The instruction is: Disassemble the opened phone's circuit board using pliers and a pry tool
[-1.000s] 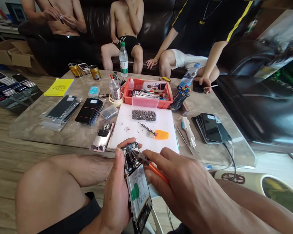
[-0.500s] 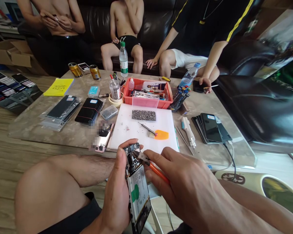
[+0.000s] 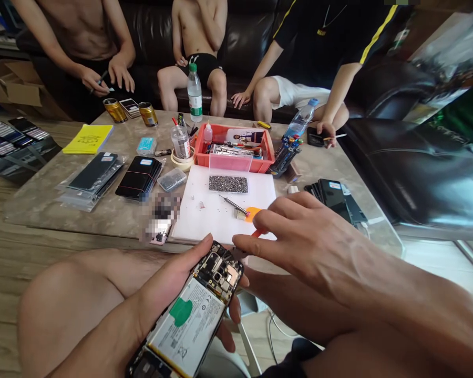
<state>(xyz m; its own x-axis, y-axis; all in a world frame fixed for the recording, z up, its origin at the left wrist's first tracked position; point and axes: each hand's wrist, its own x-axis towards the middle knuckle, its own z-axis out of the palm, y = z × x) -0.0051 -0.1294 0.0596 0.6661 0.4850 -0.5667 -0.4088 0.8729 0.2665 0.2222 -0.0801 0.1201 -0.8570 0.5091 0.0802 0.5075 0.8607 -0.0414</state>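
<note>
My left hand [image 3: 163, 289] is closed around an opened smartphone [image 3: 199, 315], its thumb along one long edge and its fingertips showing at the other. The phone's back is off, baring a pale battery with a green patch and the board and camera area at the top end. In my right hand [image 3: 311, 239] are pliers with orange-red handles [image 3: 259, 232], gripped between thumb and fingers. Their jaws are close to the phone's top corner, mostly hidden by my fingers; I cannot tell whether they touch it.
On the table, a white mat [image 3: 193, 223] holds a tray of tiny screws [image 3: 228, 184] and a screwdriver [image 3: 233, 203]. Behind it stands a red tool bin [image 3: 199, 157]. Stacked phones [image 3: 140, 178], a water bottle [image 3: 195, 97] and cans [image 3: 147, 114] stand around. Several people sit opposite.
The phone has tilted so its inside faces me more fully. My right hand and the pliers have drawn up from its board to its top corner. At the left, a person's hands have lowered.
</note>
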